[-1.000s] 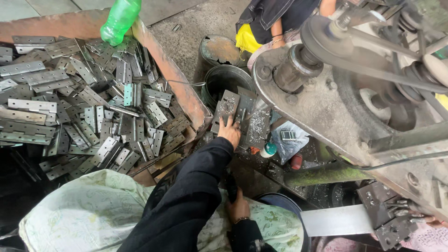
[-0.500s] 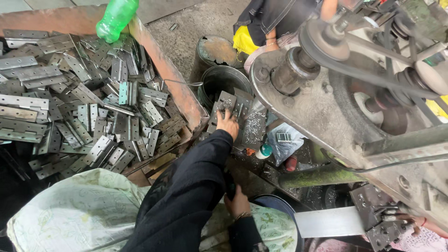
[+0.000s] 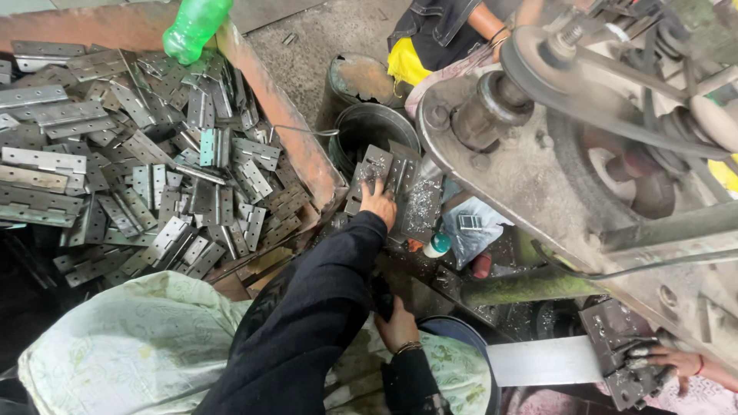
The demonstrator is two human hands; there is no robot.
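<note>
- Grimy workshop floor lies around you, with a rusty tray (image 3: 288, 115) of grey metal hinges (image 3: 154, 184) filling the far left, too many to count.
- One green plastic bottle (image 3: 196, 27) lies on the tray's far rim.
- Two round dark buckets stand right of the tray: one rusty-topped (image 3: 361, 77) farther off, one open (image 3: 369, 131) nearer.
- Your left hand (image 3: 377, 201), on a black sleeve, reaches out and lies flat on a small stack of hinge plates (image 3: 396, 173) that leans just near of the open bucket.
- Its fingers (image 3: 367, 187) spread over the near left corner of the stack, pressing down; nothing is closed inside that grip.
- Metal filings dust the plates right of your fingers.
- Your right hand (image 3: 396, 323) sits nearer to you, low in the middle, wearing a wrist bangle; its grip is closed on a dark object (image 3: 380, 296) that you cannot make out.
- One white sack (image 3: 115, 346) with a faint pattern lies at the near left, beside your sleeve.
- One small bottle with a teal cap (image 3: 438, 244) and a crumpled plastic bag (image 3: 469, 227) lie just right of the plate stack.
- One large belt-driven machine (image 3: 584, 154) fills the right.
- Another person's hand (image 3: 669, 357) rests at the near right by the machine's dark block (image 3: 623, 353).
- Someone else in a yellow glove (image 3: 407, 63) crouches at the far middle.
</note>
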